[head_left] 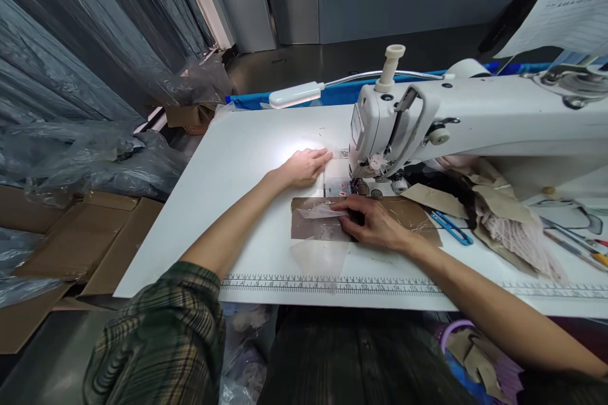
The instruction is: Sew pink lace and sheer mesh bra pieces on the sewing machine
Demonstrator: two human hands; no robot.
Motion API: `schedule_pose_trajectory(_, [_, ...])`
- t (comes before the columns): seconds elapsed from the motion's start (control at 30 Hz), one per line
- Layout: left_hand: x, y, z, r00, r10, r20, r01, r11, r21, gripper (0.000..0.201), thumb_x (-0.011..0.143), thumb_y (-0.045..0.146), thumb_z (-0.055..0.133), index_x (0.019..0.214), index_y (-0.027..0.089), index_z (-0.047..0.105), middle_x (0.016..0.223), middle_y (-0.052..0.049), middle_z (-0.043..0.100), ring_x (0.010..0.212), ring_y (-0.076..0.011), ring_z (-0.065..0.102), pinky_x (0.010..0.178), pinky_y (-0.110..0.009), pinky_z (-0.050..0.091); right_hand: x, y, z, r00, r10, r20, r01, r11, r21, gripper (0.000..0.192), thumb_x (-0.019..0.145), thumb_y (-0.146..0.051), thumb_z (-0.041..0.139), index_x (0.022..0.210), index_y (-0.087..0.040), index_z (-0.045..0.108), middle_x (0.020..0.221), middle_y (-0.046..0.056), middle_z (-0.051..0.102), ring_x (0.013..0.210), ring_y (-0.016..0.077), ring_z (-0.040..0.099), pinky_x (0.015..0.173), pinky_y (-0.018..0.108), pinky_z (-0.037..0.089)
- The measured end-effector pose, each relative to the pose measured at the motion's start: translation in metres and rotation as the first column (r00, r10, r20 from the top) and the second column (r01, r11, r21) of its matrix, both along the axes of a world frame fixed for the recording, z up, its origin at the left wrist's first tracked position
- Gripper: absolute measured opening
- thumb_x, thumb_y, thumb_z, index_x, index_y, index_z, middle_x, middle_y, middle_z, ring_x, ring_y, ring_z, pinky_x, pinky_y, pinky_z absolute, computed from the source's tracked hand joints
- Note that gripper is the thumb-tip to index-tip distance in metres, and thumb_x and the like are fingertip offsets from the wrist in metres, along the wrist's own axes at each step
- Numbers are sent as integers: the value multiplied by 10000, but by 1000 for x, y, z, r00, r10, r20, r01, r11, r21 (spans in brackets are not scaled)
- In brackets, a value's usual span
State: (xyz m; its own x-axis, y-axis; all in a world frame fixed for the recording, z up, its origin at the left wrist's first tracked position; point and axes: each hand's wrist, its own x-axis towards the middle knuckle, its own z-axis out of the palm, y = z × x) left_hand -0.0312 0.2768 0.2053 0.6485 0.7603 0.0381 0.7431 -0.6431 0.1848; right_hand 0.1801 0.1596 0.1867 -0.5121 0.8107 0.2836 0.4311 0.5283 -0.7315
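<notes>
My left hand [308, 167] lies flat on the white table just left of the sewing machine's needle area, fingers stretched toward the machine bed. In front of the presser foot [360, 186], my right hand [370, 221] pinches the edge of a thin, whitish sheer piece of fabric [317, 211] between thumb and fingers. That piece rests over a brown strip [308, 228] stuck along the table. A pale translucent patch [319, 256] spreads below the strip toward the ruler tape. The white sewing machine [456, 114] stands to the right of both hands.
Blue thread snips [451, 228] lie right of my right hand, near paper and fabric scraps [508, 228]. A ruler tape [332, 285] runs along the front edge. A lamp [295, 95] hangs over the table's back. Cardboard boxes [85, 234] and plastic sheeting are at left.
</notes>
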Motion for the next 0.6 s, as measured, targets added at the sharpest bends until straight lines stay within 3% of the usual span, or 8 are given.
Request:
schedule_pose_trajectory(0.07, [-5, 16, -7, 980, -66, 189, 73, 997, -34, 437, 920, 281, 450, 1347, 217, 518, 1532, -126, 377, 1388, -279, 390, 1125, -427, 327, 2, 0, 4, 1000, -29, 3, 30, 998, -60, 304, 817, -178, 554, 1083, -184, 701, 974, 65, 725, 801, 166, 645, 755, 312, 509])
schedule_pose_trajectory(0.13, [-11, 19, -8, 928, -32, 371, 41, 999, -17, 482, 911, 324, 490, 1379, 204, 490, 1558, -140, 329, 1440, -273, 312, 1156, -436, 289, 4, 0, 8, 997, -76, 21, 78, 989, -125, 301, 803, -184, 562, 1064, -166, 712, 877, 52, 715, 702, 146, 616, 685, 285, 497])
schedule_pose_trajectory(0.23, [-22, 0, -2, 841, 66, 537, -70, 997, -12, 413, 904, 371, 531, 1269, 189, 594, 1410, -160, 515, 1338, -283, 454, 1117, -435, 346, 5, 2, 10, 987, -156, 26, 159, 973, -168, 284, 791, -194, 571, 1023, -140, 725, 786, 47, 680, 631, 136, 573, 625, 272, 473])
schedule_pose_trajectory(0.3, [-26, -23, 5, 819, 90, 566, -58, 996, -74, 315, 921, 397, 513, 1084, 189, 686, 1179, -133, 660, 1136, -251, 600, 1005, -387, 447, 5, 3, 10, 984, -180, 0, 178, 969, -172, 279, 785, -195, 573, 1010, -133, 725, 807, 57, 672, 636, 137, 568, 620, 270, 473])
schedule_pose_trajectory(0.37, [-28, -45, 10, 830, 98, 549, -3, 985, -171, 323, 934, 428, 489, 923, 192, 709, 1000, -99, 701, 954, -211, 648, 866, -337, 501, 4, 4, 10, 982, -185, -22, 179, 969, -172, 284, 786, -199, 573, 1020, -137, 722, 838, 62, 671, 651, 136, 567, 631, 270, 478])
schedule_pose_trajectory(0.43, [-28, -62, 12, 854, 94, 511, 33, 972, -234, 307, 906, 452, 538, 875, 196, 705, 950, -80, 702, 891, -195, 644, 808, -323, 500, 3, 4, 9, 983, -184, -28, 176, 969, -175, 296, 794, -211, 571, 1041, -139, 718, 836, 57, 671, 646, 133, 561, 633, 271, 479])
schedule_pose_trajectory(0.53, [-26, -74, 7, 883, 55, 467, 60, 972, -228, 242, 792, 432, 691, 877, 206, 704, 966, -66, 697, 902, -202, 621, 814, -338, 483, 2, 2, 8, 982, -188, -33, 178, 965, -194, 328, 813, -246, 566, 1088, -136, 706, 783, 44, 666, 608, 129, 544, 593, 265, 468])
schedule_pose_trajectory(0.6, [-26, -76, 4, 862, 78, 502, 67, 962, -264, 204, 767, 397, 715, 820, 200, 699, 948, -61, 692, 864, -188, 614, 773, -324, 482, 2, 2, 7, 980, -195, -43, 182, 959, -216, 367, 826, -277, 565, 1140, -133, 689, 756, 41, 665, 597, 135, 541, 565, 263, 462])
